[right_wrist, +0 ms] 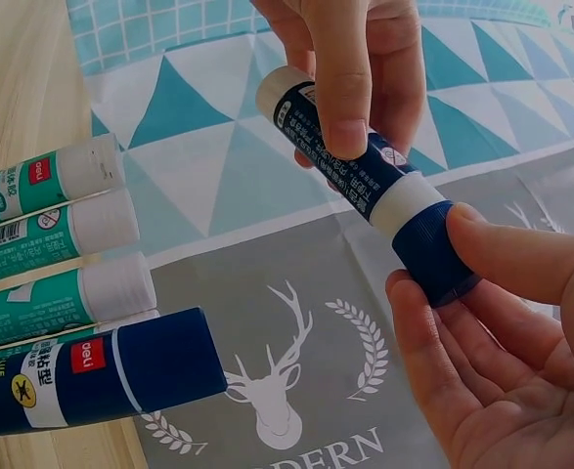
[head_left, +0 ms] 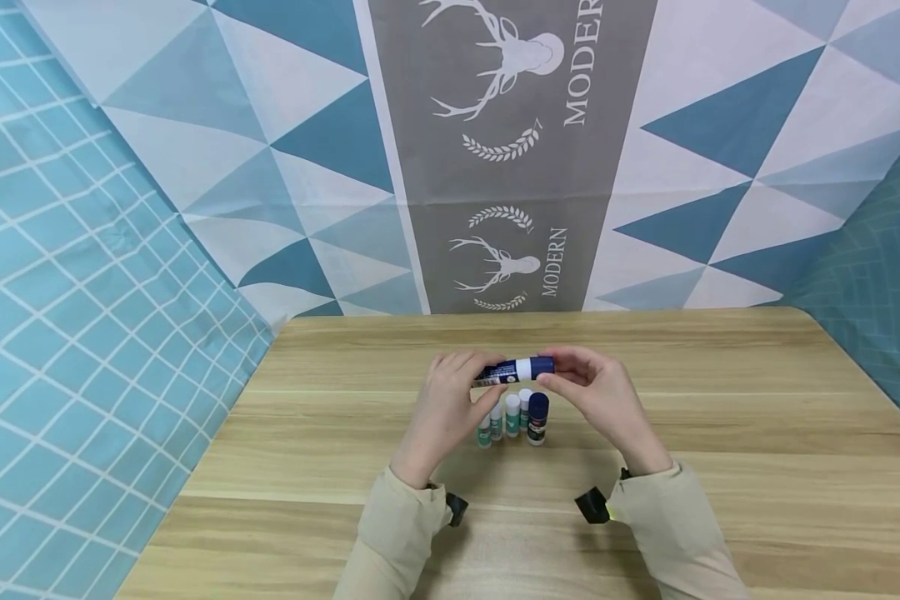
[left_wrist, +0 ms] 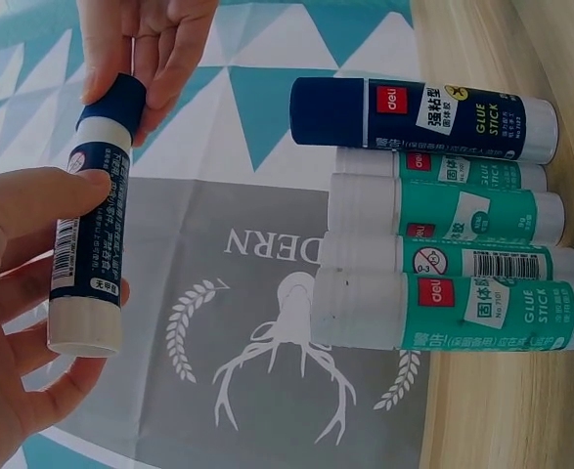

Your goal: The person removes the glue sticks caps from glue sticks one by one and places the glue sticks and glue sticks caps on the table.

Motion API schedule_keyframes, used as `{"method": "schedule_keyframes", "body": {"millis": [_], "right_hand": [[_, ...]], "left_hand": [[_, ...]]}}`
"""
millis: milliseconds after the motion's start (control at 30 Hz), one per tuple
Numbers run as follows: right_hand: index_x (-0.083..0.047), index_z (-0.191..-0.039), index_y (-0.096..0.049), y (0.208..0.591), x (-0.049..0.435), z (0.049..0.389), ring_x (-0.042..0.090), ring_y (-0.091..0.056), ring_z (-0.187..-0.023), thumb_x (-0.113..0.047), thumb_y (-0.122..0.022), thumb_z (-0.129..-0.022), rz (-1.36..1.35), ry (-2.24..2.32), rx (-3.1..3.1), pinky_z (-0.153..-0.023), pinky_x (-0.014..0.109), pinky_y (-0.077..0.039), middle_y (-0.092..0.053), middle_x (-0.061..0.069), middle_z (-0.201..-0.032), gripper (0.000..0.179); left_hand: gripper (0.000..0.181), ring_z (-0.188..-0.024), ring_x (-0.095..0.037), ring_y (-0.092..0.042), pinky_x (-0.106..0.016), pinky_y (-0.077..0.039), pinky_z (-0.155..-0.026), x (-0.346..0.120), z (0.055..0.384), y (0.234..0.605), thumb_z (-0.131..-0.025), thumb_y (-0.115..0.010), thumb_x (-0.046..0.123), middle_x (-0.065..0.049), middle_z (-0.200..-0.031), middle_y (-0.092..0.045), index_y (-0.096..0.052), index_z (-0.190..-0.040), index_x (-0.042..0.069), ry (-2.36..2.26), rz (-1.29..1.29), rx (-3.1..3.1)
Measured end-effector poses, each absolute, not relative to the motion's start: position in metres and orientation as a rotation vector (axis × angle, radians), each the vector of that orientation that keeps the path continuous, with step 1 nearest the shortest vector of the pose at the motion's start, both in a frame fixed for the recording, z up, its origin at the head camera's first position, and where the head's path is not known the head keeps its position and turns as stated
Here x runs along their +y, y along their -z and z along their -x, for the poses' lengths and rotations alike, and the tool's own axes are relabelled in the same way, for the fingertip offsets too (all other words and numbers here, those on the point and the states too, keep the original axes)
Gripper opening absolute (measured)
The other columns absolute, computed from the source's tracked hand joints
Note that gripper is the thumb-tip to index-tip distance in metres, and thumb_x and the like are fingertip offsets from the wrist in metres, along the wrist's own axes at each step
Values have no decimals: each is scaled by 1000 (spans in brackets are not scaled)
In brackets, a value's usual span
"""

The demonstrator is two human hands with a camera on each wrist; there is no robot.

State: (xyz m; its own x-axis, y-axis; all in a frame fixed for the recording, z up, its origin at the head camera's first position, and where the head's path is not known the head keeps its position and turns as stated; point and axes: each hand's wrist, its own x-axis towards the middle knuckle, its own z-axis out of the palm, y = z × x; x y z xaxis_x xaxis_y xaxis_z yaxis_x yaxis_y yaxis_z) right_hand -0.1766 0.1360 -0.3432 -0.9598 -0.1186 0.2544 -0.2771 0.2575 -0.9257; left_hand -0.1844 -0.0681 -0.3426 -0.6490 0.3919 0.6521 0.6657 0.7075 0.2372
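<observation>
A dark blue glue stick [head_left: 523, 369] is held sideways above the table between both hands. My left hand [head_left: 444, 410] grips its labelled barrel [left_wrist: 84, 249], thumb on one side and fingers on the other. With thumb and fingers, my right hand [head_left: 606, 398] pinches the blue cap [right_wrist: 431, 256]. A white band [right_wrist: 405, 209] shows between cap and barrel. Just below the hands stands another blue glue stick [head_left: 537, 419], upright and capped, beside several smaller green glue sticks [head_left: 512, 417] with white caps.
The wooden table [head_left: 720, 417] extends to both sides of the group of glue sticks. Behind it hangs a patterned cloth [head_left: 510, 183] with deer heads and triangles. A blue gridded cloth [head_left: 60, 333] borders the left side. Dark wrist cameras [head_left: 592, 505] project from the sleeves.
</observation>
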Motion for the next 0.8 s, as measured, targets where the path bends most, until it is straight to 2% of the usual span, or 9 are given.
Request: {"method": "schedule_keyframes", "body": {"millis": [433, 800], "right_hand": [[-1, -111, -60, 343, 135, 176, 7, -63, -84, -10, -68, -80, -437, -1872, -2304, -75, 21, -51, -64, 17, -103, 33], [-1, -111, -60, 343, 133, 176, 6, -63, -88, -8, -67, -81, -463, -1889, -2270, -77, 21, -51, -63, 18, -105, 32]], "left_hand": [[34, -92, -14, -60, -36, -41, -83, -68, 183, 343, -74, -75, 21, 3, -100, -67, -63, -105, 15, 625, 767, -2341], [47, -88, -11, -62, -33, -41, -84, -67, 183, 343, -74, -75, 21, 2, -100, -67, -59, -117, 13, 581, 767, -2358]]}}
